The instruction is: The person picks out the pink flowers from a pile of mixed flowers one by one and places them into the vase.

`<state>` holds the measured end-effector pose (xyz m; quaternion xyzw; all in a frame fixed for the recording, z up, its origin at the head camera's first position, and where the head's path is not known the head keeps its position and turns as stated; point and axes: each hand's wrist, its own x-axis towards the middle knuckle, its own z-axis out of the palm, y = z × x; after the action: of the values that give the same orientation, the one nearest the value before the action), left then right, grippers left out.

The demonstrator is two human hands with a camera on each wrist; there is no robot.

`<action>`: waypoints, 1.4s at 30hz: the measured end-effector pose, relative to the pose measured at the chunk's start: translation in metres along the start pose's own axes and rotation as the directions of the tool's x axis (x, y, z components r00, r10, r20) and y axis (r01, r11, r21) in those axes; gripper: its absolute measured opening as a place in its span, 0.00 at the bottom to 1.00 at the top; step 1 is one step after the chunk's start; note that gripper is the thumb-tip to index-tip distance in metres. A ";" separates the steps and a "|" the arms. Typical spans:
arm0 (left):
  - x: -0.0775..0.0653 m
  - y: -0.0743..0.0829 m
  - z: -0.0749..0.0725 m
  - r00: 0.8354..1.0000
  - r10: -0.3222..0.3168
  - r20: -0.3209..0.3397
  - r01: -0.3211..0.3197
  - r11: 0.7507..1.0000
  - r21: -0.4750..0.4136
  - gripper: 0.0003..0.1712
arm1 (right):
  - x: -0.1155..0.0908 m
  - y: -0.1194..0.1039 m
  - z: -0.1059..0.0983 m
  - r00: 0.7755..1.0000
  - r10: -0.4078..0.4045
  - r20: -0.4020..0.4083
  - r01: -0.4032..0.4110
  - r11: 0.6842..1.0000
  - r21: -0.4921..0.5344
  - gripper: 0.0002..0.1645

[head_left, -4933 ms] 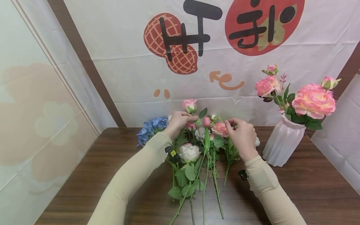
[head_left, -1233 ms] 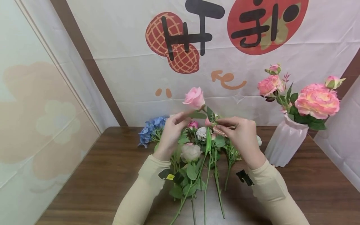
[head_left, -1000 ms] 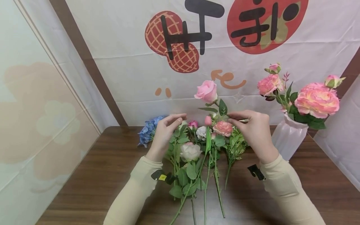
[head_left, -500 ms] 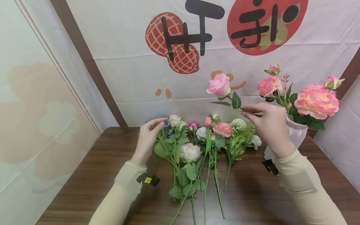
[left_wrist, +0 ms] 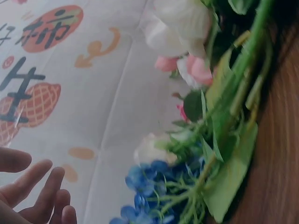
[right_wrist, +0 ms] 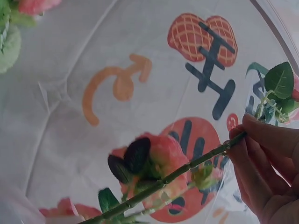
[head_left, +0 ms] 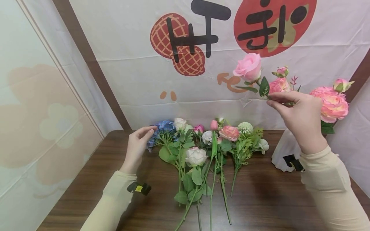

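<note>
My right hand [head_left: 303, 117] pinches the stem of a pink rose [head_left: 248, 68] between thumb and fingers, raised in front of the white vase [head_left: 284, 147]. In the right wrist view the green stem [right_wrist: 161, 183] slants down to the lower left, past the pink peonies [right_wrist: 166, 156] standing in the vase; its lower end is out of that view. My hand and sleeve cover part of the vase and its mouth. At the left, my left hand [head_left: 136, 146] holds nothing, its fingers loosely bent beside the blue hydrangea [head_left: 165, 128].
Several cut flowers lie across the middle of the wooden table [head_left: 254, 205], among them a white rose [head_left: 195, 156], a pink tulip [head_left: 214, 125], a coral flower [head_left: 229, 132] and a pale green ball-shaped bloom [head_left: 245, 127]. A printed cloth [head_left: 130, 80] hangs close behind.
The pink rose has been lifted from among the flowers. My left hand has let go and drawn back left, while my right hand has carried the rose up and right towards the vase.
</note>
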<state>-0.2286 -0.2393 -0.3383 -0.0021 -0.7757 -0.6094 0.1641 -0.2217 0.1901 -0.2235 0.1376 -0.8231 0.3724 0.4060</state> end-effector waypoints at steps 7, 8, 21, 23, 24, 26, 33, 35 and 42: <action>-0.005 -0.008 -0.016 0.998 -0.047 -0.033 0.049 0.998 0.051 0.20 | 0.008 0.000 -0.013 0.998 0.047 -0.049 -0.045 0.998 0.040 0.12; -0.005 -0.010 -0.018 0.998 -0.058 -0.037 0.060 0.997 0.054 0.20 | 0.010 -0.001 -0.014 0.997 0.043 -0.063 -0.041 0.998 0.037 0.12; -0.009 -0.024 -0.043 0.992 -0.068 -0.108 0.085 0.984 0.157 0.20 | 0.010 0.015 -0.020 0.990 0.065 -0.125 -0.065 0.998 0.000 0.13; -0.009 -0.024 -0.044 0.991 -0.066 -0.113 0.084 0.983 0.161 0.20 | 0.007 0.020 -0.019 0.989 0.076 -0.124 -0.074 0.997 0.020 0.13; -0.009 -0.024 -0.045 0.991 -0.067 -0.115 0.085 0.983 0.165 0.20 | 0.006 0.022 -0.019 0.989 0.083 -0.124 -0.081 0.997 0.017 0.13; -0.009 -0.025 -0.046 0.990 -0.067 -0.121 0.086 0.983 0.165 0.20 | 0.003 0.026 -0.019 0.988 0.087 -0.127 -0.088 0.996 -0.004 0.13; -0.011 -0.029 -0.049 0.990 -0.063 -0.126 0.085 0.980 0.177 0.19 | -0.003 0.034 -0.020 0.986 0.020 -0.163 -0.041 0.991 -0.126 0.12; -0.010 -0.030 -0.049 0.990 -0.059 -0.126 0.081 0.981 0.177 0.19 | -0.004 0.035 -0.020 0.984 0.002 -0.179 -0.027 0.990 -0.138 0.12; -0.010 -0.029 -0.049 0.990 -0.054 -0.134 0.078 0.982 0.174 0.19 | -0.012 0.040 -0.016 0.973 -0.039 -0.227 -0.012 0.976 -0.217 0.13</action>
<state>-0.2125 -0.2907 -0.3587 0.0776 -0.8149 -0.5411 0.1928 -0.2265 0.2276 -0.2464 0.0542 -0.8054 0.2909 0.5136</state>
